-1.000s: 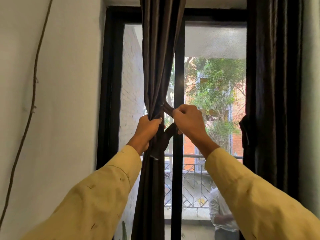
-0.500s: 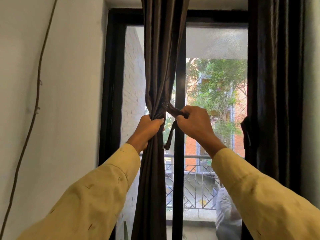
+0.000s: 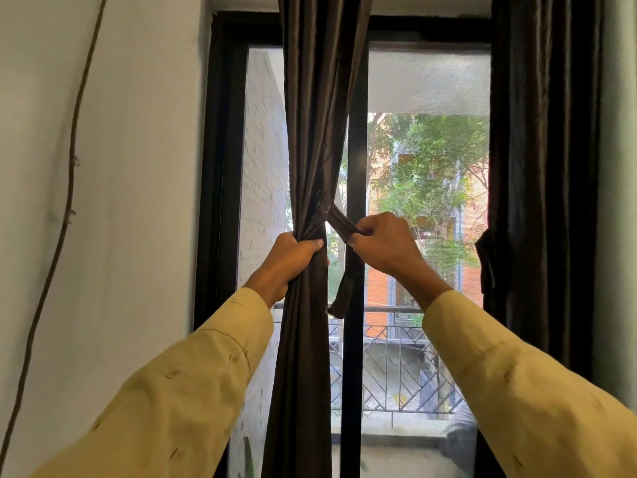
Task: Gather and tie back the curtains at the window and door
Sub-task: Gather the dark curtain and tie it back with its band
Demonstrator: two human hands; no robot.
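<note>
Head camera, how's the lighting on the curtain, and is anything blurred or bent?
Head view: strongly backlit; daylight washes out the upper window glass, so the middle curtain and right curtain read very dark. Head view: left hand and right hand, gripping the tie strap, are sharp; the window frame leans slightly, a wide-angle effect.

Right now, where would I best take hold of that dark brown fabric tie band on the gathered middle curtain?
Probably pinch the dark brown fabric tie band on its flat loose tail hanging below the right hand, coming from the right. The left hand and the bunched dark brown curtain block the left, and the taut stretch is already gripped.
</note>
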